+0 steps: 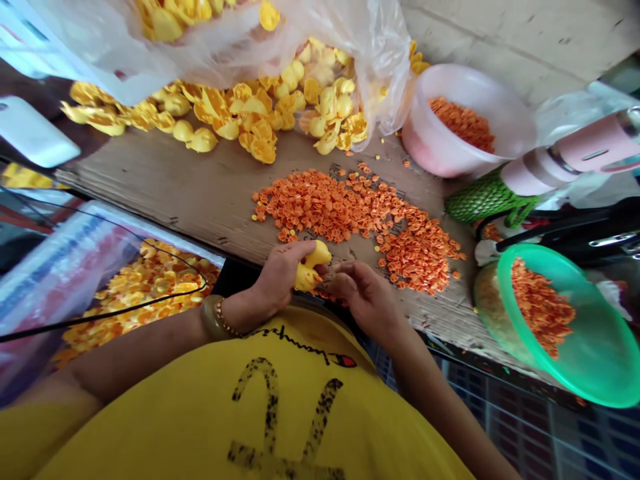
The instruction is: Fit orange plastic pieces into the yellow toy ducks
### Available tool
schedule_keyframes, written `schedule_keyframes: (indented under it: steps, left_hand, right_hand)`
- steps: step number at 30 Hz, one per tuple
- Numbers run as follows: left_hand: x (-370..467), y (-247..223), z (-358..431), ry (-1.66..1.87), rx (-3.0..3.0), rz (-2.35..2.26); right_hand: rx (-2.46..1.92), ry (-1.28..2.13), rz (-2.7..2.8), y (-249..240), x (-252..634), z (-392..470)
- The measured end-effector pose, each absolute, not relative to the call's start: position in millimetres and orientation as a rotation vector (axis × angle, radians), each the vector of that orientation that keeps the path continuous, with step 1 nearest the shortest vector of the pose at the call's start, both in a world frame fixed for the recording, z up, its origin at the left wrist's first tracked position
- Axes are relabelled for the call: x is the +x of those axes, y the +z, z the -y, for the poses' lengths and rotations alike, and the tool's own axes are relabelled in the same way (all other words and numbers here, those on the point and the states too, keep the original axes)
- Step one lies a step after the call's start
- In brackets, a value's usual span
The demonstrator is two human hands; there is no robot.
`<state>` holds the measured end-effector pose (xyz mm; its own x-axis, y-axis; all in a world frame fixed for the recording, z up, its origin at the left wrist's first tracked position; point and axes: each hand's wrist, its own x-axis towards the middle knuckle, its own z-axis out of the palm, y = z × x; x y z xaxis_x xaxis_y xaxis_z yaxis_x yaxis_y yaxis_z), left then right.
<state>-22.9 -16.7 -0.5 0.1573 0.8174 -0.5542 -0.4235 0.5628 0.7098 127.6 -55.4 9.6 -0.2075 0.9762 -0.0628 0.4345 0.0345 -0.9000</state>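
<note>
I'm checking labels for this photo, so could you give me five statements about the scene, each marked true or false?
1. The left hand holds a yellow duck-shaped piece. True.
2. The green bowl is filled with yellow pieces. False: the green bowl holds orange pieces.
3. A pile of loose orange pieces lies on the cardboard. True.
4. The mesh sleeve around the pink bottle is blue. False: the mesh sleeve on the pink bottle is green.
5. A beaded bracelet is worn on the left arm. True.
</note>
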Motion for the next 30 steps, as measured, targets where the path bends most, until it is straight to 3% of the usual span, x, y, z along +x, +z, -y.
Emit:
schedule_keyframes:
  steps: [5, 9, 25, 30]
  left_hand:
    - [-24, 5, 21, 1.016, 0.544, -1.028]
    - [-25, 6, 25, 1.102, 0.632, -1.004]
    - [-36, 7, 32, 1.008, 1.285, -1.148]
    - [-46, 7, 19, 0.980, 1.164, -1.223]
  right_hand:
    - [-1.478, 0.939, 2.075, 14, 120, 58]
    - [-1.397, 0.932, 2.058, 10, 112, 59]
    - [-1.412, 1.204, 1.809, 0, 94, 61]
    - [-1.424, 1.415, 1.790, 3, 89, 50]
